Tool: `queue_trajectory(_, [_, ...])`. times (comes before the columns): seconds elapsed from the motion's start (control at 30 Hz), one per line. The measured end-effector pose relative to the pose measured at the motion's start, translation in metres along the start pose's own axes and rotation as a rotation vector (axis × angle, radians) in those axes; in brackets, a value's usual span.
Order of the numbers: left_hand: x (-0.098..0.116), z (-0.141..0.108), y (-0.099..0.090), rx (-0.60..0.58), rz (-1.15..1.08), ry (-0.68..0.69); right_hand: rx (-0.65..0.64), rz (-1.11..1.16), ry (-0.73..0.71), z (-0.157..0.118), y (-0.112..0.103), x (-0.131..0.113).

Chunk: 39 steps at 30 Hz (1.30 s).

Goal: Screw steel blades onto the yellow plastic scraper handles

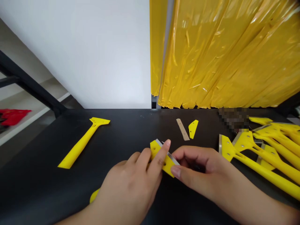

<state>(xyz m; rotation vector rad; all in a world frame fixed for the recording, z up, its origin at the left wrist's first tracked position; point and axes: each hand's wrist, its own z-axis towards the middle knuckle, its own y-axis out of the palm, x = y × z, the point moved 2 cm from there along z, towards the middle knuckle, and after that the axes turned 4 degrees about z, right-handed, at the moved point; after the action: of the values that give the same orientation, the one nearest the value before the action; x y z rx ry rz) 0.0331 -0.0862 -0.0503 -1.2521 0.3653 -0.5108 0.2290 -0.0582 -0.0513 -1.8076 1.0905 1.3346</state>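
Low in the middle, a yellow scraper [154,149] lies in my two hands, a metal blade [172,158] along the far edge of its head. My left hand [133,181] is wrapped over it, index finger stretched across the head to the blade. The handle runs under this hand; its yellow end peeks out beside my left wrist. My right hand [201,165] pinches the right corner of the head and blade, thumb on top, other fingertips partly hidden. Just beyond are a brown strip, likely a wrapped blade [182,129], and a small yellow plate [193,129] with holes.
A yellow scraper handle [81,143] without a visible blade lies left on the black table [47,193]. Several scrapers with blades [255,156] are piled at the right. Behind stand a white panel [112,53] and yellow plastic-wrapped material [222,56].
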Motion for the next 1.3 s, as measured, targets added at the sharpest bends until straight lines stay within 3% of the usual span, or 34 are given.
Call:
queue_trajectory(0.1, [-0.004,0.001,0.003,0.061,-0.019,0.019,0.037,0.079,-0.008,0.001,-0.001,0.002])
queue_trajectory(0.17, [-0.011,0.005,0.003,0.094,-0.239,-0.049,0.062,0.069,-0.038,0.005,-0.006,0.002])
queue_trajectory(0.23, [-0.018,0.009,0.002,0.105,-0.554,-0.212,0.088,0.040,-0.067,0.010,-0.013,0.002])
queue_trajectory(0.37, [-0.021,0.015,0.005,-0.002,-1.169,-0.576,0.083,0.007,-0.105,0.019,-0.024,0.006])
queue_trajectory(0.47, [-0.016,0.017,0.006,-0.144,-1.423,-0.684,0.057,-0.011,-0.105,0.021,-0.025,0.009])
queue_trajectory(0.57, [-0.014,0.017,0.008,-0.258,-1.471,-0.728,0.040,-0.065,-0.094,0.020,-0.024,0.008])
queue_trajectory(0.67, [-0.015,0.017,0.011,-0.261,-1.489,-0.765,0.024,-0.165,-0.114,0.018,-0.025,0.001])
queue_trajectory(0.87, [-0.020,0.016,0.015,-0.174,-1.513,-0.878,0.265,-0.558,-0.435,0.014,-0.037,-0.001])
queue_trajectory(0.97, [-0.022,0.016,0.015,-0.149,-1.534,-0.924,0.213,-0.868,-0.566,0.021,-0.036,0.012])
queue_trajectory(1.07, [-0.024,0.016,0.015,-0.151,-1.552,-0.922,0.147,-1.105,-0.586,0.030,-0.032,0.026])
queue_trajectory(1.3, [-0.022,0.015,0.016,-0.146,-1.559,-0.896,0.126,-1.273,-0.636,0.042,-0.025,0.039])
